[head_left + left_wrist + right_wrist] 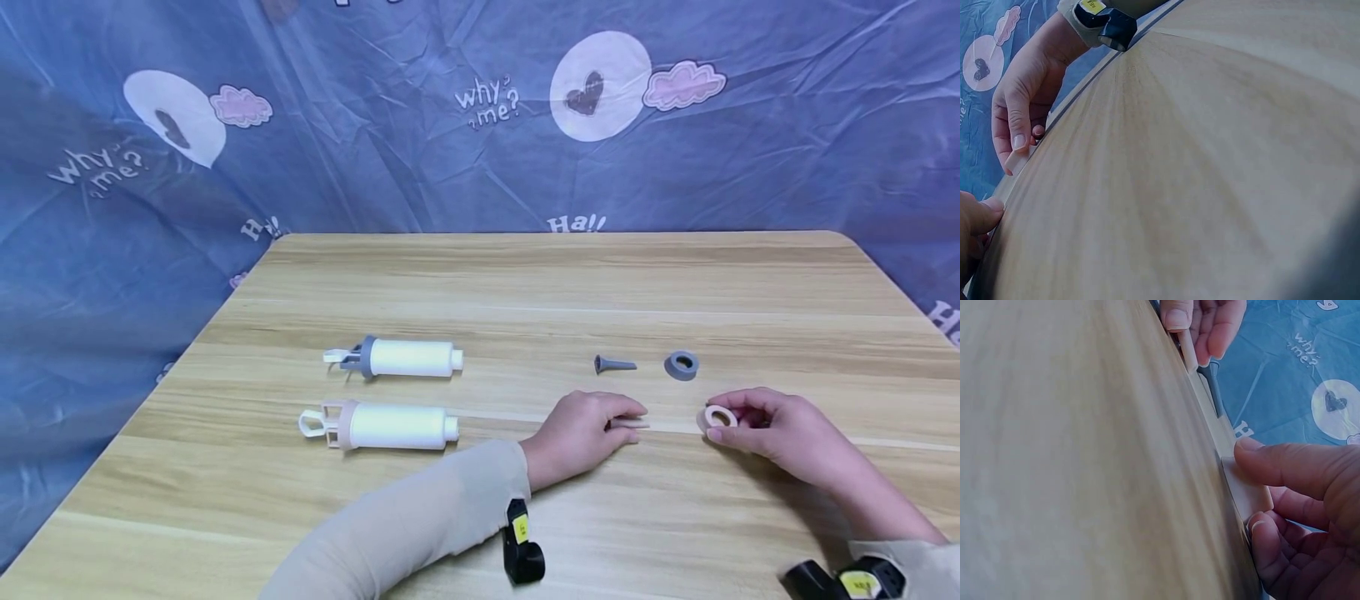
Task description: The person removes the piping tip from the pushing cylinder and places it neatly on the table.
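Note:
My left hand (581,433) pinches a slim beige piece (632,423) low over the table; its thin tip sticks out past the fingers, and the right wrist view shows the piece (1188,350) under the thumb. Farther right, my right hand (783,429) holds a short beige ring (709,414) between thumb and fingers, its round opening facing up toward the head camera. Close up, the ring's smooth side wall (1247,487) stands at the table surface. Behind the hands lie a small grey funnel-ended piece (617,365) and a grey ring (678,376).
To the left, two white cylinders lie on their sides: one with a grey collar (411,358), one with a pinkish collar (397,426), each with a white loop at its left end. The wooden table (525,283) ends at a blue printed cloth (390,133).

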The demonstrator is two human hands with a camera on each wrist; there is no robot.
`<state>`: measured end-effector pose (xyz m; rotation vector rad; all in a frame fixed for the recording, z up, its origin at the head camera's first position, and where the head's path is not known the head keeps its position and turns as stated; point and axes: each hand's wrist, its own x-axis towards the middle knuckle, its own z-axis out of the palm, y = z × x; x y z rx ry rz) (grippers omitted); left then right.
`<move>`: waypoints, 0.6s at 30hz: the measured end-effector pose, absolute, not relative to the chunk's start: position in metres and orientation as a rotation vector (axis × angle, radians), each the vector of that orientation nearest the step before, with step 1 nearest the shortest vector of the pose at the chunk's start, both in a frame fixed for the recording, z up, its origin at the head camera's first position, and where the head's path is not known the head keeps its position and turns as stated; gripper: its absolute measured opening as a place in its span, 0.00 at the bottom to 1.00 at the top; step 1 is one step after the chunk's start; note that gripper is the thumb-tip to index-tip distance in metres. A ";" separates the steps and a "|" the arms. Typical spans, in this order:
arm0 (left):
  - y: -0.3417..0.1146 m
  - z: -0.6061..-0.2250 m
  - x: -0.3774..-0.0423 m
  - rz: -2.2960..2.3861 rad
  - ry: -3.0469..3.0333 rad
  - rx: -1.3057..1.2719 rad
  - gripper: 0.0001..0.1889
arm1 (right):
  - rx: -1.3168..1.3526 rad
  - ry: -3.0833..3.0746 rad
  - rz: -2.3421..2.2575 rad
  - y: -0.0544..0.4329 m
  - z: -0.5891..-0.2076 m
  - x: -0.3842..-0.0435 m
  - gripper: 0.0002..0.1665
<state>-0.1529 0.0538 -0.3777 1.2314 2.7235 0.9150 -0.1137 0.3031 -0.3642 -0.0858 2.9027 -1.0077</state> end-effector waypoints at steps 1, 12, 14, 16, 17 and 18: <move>0.054 -0.378 -0.153 0.913 2.724 1.229 0.15 | -0.086 2.901 -1.006 0.303 -0.364 -0.114 0.25; 0.055 -0.377 -0.153 0.979 2.692 1.149 0.16 | -0.097 2.881 -1.004 0.305 -0.364 -0.114 0.27; 0.053 -0.375 -0.153 1.089 2.653 1.069 0.18 | -0.103 2.882 -0.993 0.306 -0.363 -0.114 0.29; 0.049 -0.370 -0.152 1.244 2.595 0.964 0.21 | -0.111 2.886 -0.978 0.307 -0.359 -0.114 0.31; 0.045 -0.364 -0.152 1.321 2.561 0.916 0.22 | -0.120 2.899 -0.971 0.308 -0.356 -0.114 0.31; 0.041 -0.358 -0.152 1.384 2.532 0.884 0.22 | -0.137 2.920 -0.968 0.309 -0.352 -0.114 0.32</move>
